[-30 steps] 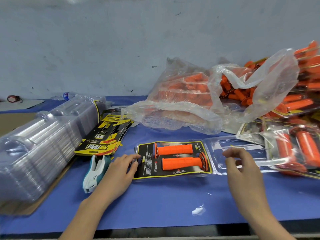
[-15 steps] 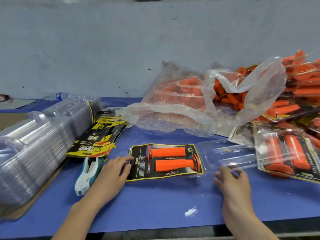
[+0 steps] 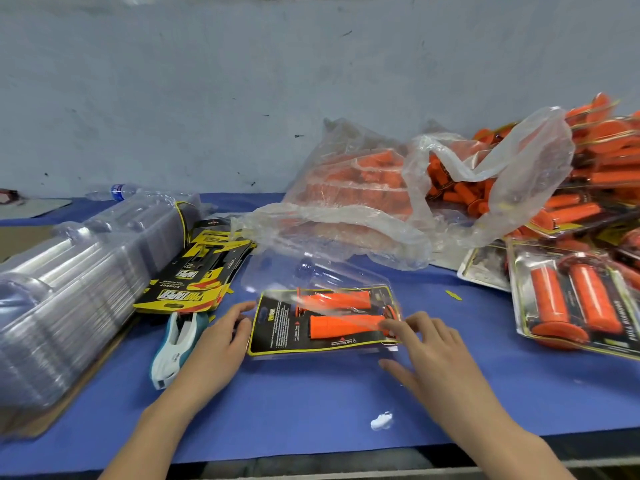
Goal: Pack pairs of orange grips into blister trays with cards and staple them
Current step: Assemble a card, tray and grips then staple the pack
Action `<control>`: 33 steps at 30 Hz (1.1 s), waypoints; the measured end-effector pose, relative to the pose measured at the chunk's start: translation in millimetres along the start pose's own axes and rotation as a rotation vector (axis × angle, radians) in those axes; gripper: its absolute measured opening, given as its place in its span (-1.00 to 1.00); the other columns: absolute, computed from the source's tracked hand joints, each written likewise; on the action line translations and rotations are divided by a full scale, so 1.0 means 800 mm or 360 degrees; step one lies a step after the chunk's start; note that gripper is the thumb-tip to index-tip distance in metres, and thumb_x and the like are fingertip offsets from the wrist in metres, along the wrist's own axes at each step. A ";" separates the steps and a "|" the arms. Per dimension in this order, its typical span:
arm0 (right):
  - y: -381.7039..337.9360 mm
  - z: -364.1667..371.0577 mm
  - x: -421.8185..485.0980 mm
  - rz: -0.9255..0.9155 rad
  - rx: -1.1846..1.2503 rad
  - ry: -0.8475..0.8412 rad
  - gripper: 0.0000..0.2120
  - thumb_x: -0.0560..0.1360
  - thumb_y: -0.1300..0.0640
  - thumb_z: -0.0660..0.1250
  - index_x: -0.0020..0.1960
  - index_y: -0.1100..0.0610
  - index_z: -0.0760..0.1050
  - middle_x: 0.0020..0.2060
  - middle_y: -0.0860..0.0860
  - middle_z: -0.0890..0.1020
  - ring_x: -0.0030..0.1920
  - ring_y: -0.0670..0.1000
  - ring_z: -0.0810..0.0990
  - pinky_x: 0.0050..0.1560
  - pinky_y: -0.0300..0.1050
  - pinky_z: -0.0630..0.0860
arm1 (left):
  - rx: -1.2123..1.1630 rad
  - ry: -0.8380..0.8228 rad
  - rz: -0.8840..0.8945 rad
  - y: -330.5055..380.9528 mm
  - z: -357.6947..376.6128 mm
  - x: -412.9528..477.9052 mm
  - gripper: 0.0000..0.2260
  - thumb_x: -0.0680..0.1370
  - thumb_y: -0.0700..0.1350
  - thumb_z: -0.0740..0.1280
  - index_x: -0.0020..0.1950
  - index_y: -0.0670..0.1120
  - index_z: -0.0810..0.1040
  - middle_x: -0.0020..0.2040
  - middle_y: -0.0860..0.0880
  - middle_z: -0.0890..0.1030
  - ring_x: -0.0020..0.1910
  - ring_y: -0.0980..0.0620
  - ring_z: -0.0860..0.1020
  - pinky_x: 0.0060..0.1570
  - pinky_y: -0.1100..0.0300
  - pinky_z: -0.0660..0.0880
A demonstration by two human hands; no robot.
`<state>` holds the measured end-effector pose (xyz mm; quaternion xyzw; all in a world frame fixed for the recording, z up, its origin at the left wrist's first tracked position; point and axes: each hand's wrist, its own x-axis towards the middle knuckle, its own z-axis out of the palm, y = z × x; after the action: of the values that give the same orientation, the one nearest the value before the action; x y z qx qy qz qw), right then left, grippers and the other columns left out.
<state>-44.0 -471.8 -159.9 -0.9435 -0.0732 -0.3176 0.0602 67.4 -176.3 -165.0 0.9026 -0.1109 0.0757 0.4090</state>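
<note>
A blister tray with a black and yellow card (image 3: 277, 327) lies on the blue table in front of me. Two orange grips (image 3: 341, 325) lie side by side in it. Its clear plastic lid (image 3: 311, 271) stands tilted over the grips, hinged along the far side. My left hand (image 3: 214, 348) rests at the tray's left edge, its fingertips touching it. My right hand (image 3: 433, 355) is at the right edge, fingers stretched onto the tray by the grip ends and thumb spread below. A white and teal stapler (image 3: 175, 344) lies just left of my left hand.
A stack of clear trays (image 3: 69, 289) fills the left side, with printed cards (image 3: 197, 271) beside it. A plastic bag of loose orange grips (image 3: 363, 188) sits behind the tray. Packed blisters (image 3: 571, 299) pile up at the right. A white scrap (image 3: 381, 420) lies near the front edge.
The clear lid that lay flat to the right of the tray has swung up over the grips. My right hand moved left to the tray's right edge. My left hand stayed.
</note>
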 end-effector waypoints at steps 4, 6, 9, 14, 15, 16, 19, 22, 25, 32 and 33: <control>0.011 0.004 0.003 -0.0137 -0.0200 0.0038 -0.43 0.15 0.32 0.58 0.09 -0.04 0.56 -0.17 -0.04 0.50 -0.20 0.08 0.53 -0.10 -0.05 0.46 | -0.0430 0.0138 -0.0239 0.005 -0.002 0.008 -0.75 0.66 -0.23 0.17 0.29 -0.01 0.48 0.02 0.17 0.62 -0.09 0.36 0.57 -0.09 0.47 0.40; 0.014 0.003 0.004 -0.0190 -0.0250 0.0022 -0.38 0.12 0.39 0.53 0.07 -0.08 0.58 -0.17 -0.06 0.47 -0.21 0.06 0.51 -0.05 -0.08 0.39 | -0.1071 0.0275 -0.0432 0.016 -0.012 0.011 -0.75 0.65 -0.27 0.16 0.26 -0.05 0.48 -0.04 0.04 0.66 -0.15 0.23 0.63 -0.11 0.35 0.49; 0.018 0.001 0.004 -0.0243 -0.0240 -0.0019 -0.33 0.05 0.41 0.52 0.08 -0.08 0.60 -0.19 -0.06 0.47 -0.22 0.05 0.49 -0.01 -0.10 0.31 | -0.1282 0.0599 -0.0304 0.034 -0.020 0.007 -0.78 0.68 -0.23 0.11 0.14 -0.03 0.53 -0.04 -0.02 0.64 -0.07 -0.01 0.59 -0.09 0.17 0.51; 0.020 0.002 0.006 -0.0293 -0.0212 -0.0065 -0.41 0.13 0.32 0.58 0.09 -0.08 0.63 -0.19 -0.07 0.52 -0.21 0.07 0.52 0.03 -0.09 0.29 | 0.0027 0.0432 0.0779 0.079 0.031 -0.029 -0.87 0.63 -0.02 0.24 0.12 0.09 0.55 0.01 0.17 0.57 0.04 0.17 0.51 0.05 0.30 0.38; 0.020 0.002 0.005 -0.0299 -0.0198 -0.0050 -0.42 0.15 0.32 0.57 0.09 -0.09 0.63 -0.19 -0.06 0.52 -0.21 0.07 0.52 0.03 -0.08 0.29 | 0.0297 0.0334 0.0987 0.086 0.046 -0.033 -0.83 0.60 0.02 0.26 0.13 0.06 0.56 0.02 0.13 0.56 0.05 0.12 0.49 0.07 0.22 0.37; 0.020 0.003 0.005 -0.0307 -0.0183 -0.0038 -0.43 0.17 0.32 0.57 0.10 -0.09 0.62 -0.18 -0.06 0.52 -0.21 0.07 0.52 0.03 -0.08 0.30 | 0.0523 0.0259 0.1156 0.093 0.061 -0.035 -0.81 0.56 0.06 0.28 0.13 0.06 0.57 0.02 0.09 0.55 0.04 0.08 0.50 0.07 0.16 0.38; 0.021 0.004 0.004 -0.0323 -0.0145 -0.0016 -0.43 0.20 0.31 0.56 0.12 -0.11 0.58 -0.17 -0.07 0.52 -0.20 0.07 0.52 0.03 -0.09 0.30 | 0.0888 0.0138 0.1286 0.106 0.092 -0.040 -0.81 0.48 0.03 0.38 0.08 0.09 0.58 -0.04 0.06 0.54 -0.09 0.00 0.54 -0.07 0.08 0.46; 0.019 0.006 0.003 -0.0300 -0.0135 0.0022 -0.56 0.26 0.25 0.57 0.05 -0.08 0.59 -0.18 -0.08 0.53 -0.20 0.08 0.53 0.03 -0.09 0.32 | 0.0914 0.0209 0.1236 0.108 0.101 -0.039 -0.84 0.46 -0.09 0.44 0.01 0.08 0.59 -0.11 0.05 0.53 -0.17 -0.02 0.52 -0.19 0.09 0.48; 0.018 0.009 0.003 -0.0255 -0.0158 0.0077 -0.78 0.37 0.16 0.53 -0.09 -0.02 0.53 -0.22 -0.08 0.50 -0.19 0.07 0.52 0.00 -0.08 0.36 | 0.0829 0.0223 0.1276 0.105 0.099 -0.039 -0.91 0.50 -0.08 0.45 -0.03 0.06 0.61 -0.14 0.07 0.53 -0.18 -0.01 0.51 -0.22 0.11 0.48; 0.029 0.009 0.007 -0.0228 -0.0257 0.0084 -0.77 0.37 0.15 0.55 -0.19 -0.03 0.49 -0.26 -0.10 0.47 -0.22 0.06 0.50 0.01 -0.05 0.36 | 0.0813 0.0172 0.1250 0.102 0.087 -0.041 -0.92 0.57 -0.01 0.33 -0.08 0.05 0.61 -0.16 0.08 0.56 -0.19 0.00 0.54 -0.25 0.10 0.51; 0.032 0.009 0.006 -0.0212 -0.0269 0.0084 -0.76 0.36 0.16 0.55 -0.19 -0.03 0.50 -0.26 -0.10 0.48 -0.22 0.06 0.50 0.01 -0.05 0.36 | 0.0819 0.0154 0.1241 0.097 0.083 -0.041 -0.96 0.56 -0.04 0.37 -0.09 0.04 0.60 -0.16 0.08 0.56 -0.19 0.00 0.55 -0.25 0.10 0.52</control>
<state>-31.4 -495.3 -164.0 -0.9295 -0.1071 -0.3508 -0.0389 18.9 -271.5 -159.9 0.8610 -0.4003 0.2907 0.1178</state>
